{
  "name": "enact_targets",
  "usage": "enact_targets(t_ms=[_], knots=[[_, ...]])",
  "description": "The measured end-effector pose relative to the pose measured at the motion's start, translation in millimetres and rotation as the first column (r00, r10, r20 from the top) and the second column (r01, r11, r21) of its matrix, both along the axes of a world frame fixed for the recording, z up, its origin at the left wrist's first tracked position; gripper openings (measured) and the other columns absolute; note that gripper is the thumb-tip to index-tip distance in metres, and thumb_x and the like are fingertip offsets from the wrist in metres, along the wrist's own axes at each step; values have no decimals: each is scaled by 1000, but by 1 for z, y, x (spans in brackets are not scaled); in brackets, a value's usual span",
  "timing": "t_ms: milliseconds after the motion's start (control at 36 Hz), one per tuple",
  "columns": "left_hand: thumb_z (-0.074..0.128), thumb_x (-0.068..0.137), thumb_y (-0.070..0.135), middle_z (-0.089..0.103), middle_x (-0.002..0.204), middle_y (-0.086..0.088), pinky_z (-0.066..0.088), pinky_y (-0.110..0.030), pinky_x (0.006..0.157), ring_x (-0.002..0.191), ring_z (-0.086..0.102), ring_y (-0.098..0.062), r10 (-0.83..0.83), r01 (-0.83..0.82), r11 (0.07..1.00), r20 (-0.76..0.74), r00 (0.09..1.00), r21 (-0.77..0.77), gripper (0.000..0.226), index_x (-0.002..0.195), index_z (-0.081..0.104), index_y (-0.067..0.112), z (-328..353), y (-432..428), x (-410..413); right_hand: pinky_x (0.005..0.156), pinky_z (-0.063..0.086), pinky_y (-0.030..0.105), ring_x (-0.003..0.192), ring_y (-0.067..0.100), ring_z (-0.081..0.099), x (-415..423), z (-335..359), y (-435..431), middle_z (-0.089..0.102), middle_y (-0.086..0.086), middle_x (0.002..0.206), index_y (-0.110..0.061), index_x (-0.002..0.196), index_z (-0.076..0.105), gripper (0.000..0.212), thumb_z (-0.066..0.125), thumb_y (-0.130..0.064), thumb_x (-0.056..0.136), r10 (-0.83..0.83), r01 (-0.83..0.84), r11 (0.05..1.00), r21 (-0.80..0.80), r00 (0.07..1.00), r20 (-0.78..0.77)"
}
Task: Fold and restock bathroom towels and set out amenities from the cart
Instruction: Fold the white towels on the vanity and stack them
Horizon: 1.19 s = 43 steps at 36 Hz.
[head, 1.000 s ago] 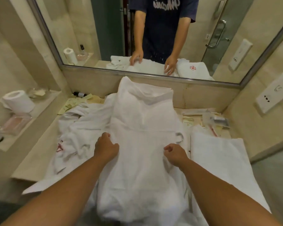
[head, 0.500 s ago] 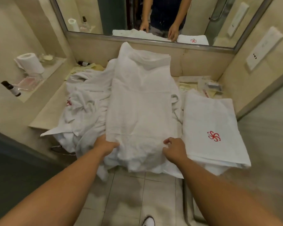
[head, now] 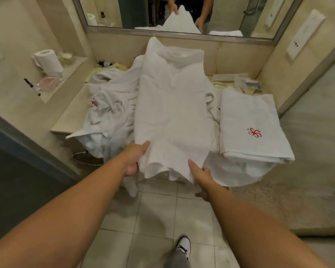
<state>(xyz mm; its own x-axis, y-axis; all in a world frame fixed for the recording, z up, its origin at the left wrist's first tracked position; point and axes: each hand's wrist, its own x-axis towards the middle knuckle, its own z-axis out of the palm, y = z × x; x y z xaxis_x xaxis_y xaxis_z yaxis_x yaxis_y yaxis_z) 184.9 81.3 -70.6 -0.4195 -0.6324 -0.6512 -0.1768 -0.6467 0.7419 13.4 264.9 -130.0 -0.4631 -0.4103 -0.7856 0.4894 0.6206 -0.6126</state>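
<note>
Head view: pinching the near hem of a part-folded white bathrobe with left hand and right hand, thumbs on top. Just right of right hand, one folded monogrammed towel done; beyond left hand, crumpled white heap left to fold, amenity packets seemingly not yet set out.

left hand, right hand partly under towel, packets blurred

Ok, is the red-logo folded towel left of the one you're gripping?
No, the folded towel with the red logo lies to the right of the long towel being gripped.
</note>
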Motion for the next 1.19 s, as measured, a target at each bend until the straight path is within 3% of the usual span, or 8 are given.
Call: enact_targets(t_ms=[139,222,333,500,694,972,1083,1194], knots=[[62,102,28,72,124,-15,57,-47,92,117,68,-32,10,3,994,-116,993,108,39,134,63,7,33,7,-3,110,41,59,113,30,64,13,19,7,67,10,129,-25,139,57,75,77,-65,78,-117,224,952,-209,896,428],[59,103,21,68,130,-20,53,-48,104,122,65,-33,33,7,984,-223,974,176,38,135,61,1,48,10,-3,95,55,49,92,25,70,14,33,1,74,9,114,-19,131,65,51,76,-45,88,-172,325,907,-268,867,468],[51,103,8,73,101,-19,63,-44,62,82,74,-31,85,-31,976,-247,965,214,26,124,64,-1,69,11,1,74,63,46,73,25,70,1,56,-5,71,12,109,-13,126,64,39,76,-23,90,-324,495,820,-287,815,480],[51,105,8,72,104,-18,61,-42,63,84,71,-32,134,-120,984,-106,985,131,30,132,59,1,78,8,8,49,46,25,62,20,64,-29,117,-11,73,8,84,-13,106,68,21,73,-13,85,-358,484,790,-377,862,358],[62,97,17,66,122,-11,59,-51,90,100,67,-32,158,-47,928,277,948,-369,42,137,54,12,77,8,1,55,58,25,63,24,73,-46,179,-46,71,21,107,4,124,66,34,68,3,90,-358,522,689,-502,848,390],[76,48,86,40,154,1,45,-50,110,138,45,-23,-82,522,491,559,825,-697,130,155,24,35,95,36,-47,81,63,39,85,32,70,-28,227,-90,69,23,87,11,95,63,7,55,11,95,-94,462,572,-678,858,505],[75,49,84,29,162,-3,42,-55,112,147,34,-28,40,435,556,546,837,-708,137,157,5,37,86,43,-68,85,61,52,96,42,69,-24,228,-100,67,29,101,10,105,59,12,54,11,95,-5,447,579,-681,838,546],[79,67,65,47,144,-6,51,-50,98,130,50,-32,241,242,598,460,855,-764,106,148,24,25,83,43,-87,88,58,58,98,43,70,-23,226,-103,68,31,105,8,102,59,10,54,7,94,106,378,621,-687,828,551]])
